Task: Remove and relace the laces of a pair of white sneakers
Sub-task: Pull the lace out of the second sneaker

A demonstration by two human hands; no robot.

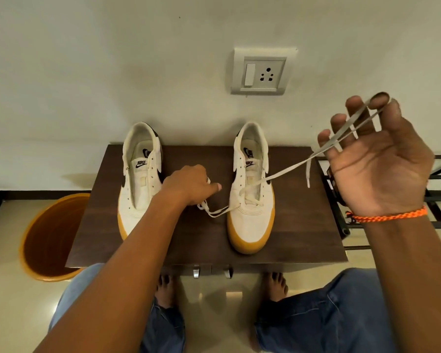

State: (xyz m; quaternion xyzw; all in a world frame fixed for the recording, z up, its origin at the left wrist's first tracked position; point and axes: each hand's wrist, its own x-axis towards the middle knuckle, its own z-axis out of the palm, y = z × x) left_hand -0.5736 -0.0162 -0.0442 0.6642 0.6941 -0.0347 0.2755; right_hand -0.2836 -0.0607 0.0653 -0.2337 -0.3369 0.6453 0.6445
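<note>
Two white sneakers with tan soles stand side by side on a dark wooden table [303, 225], toes toward me. The left sneaker [138, 182] has no lace in its eyelets. The right sneaker [251, 197] has a white lace [288, 170] threaded through its lower eyelets. My left hand [189, 184] sits between the shoes and pinches one end of that lace near the table. My right hand [374, 159] is raised to the right, palm toward me, with the other end of the lace looped around its fingers and pulled taut; the lace tip dangles below.
An orange bucket [49, 235] stands on the floor left of the table. A black metal rack [438, 200] stands to the right. A wall socket plate [260, 71] is on the wall behind the shoes. My knees and bare feet are under the table's front edge.
</note>
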